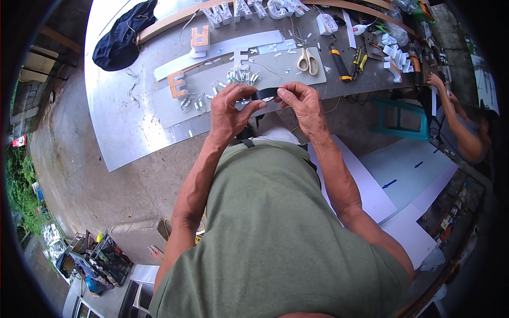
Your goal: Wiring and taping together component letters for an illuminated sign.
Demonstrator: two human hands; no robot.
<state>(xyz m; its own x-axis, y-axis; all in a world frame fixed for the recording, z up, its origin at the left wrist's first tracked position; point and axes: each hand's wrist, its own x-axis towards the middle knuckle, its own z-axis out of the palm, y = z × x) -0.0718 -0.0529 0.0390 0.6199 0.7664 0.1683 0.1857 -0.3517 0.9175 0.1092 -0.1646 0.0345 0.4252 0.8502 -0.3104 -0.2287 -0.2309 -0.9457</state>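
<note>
My left hand (pixel 229 112) grips one side of a roll of black tape (pixel 266 94) with its thumb and fingers. On the other side, my right hand (pixel 304 107) pinches the tape between thumb and forefinger. Both hands are just above the near edge of a metal worktable (pixel 127 119). Just beyond them lies a cluster of small white light modules (pixel 241 77) with thin wires. Scissors (pixel 307 61) with pale handles rest past my right hand. An orange-faced letter block (pixel 176 85) stands left of my left hand.
White letter blocks (pixel 254 11) line the far side near a dark cap (pixel 124 37). Pliers (pixel 360 61) and a yellow-black hand tool (pixel 340 64) lie right. A teal stool (pixel 401 119), white panels (pixel 360 180) and another person's arm (pixel 461 124) are at right.
</note>
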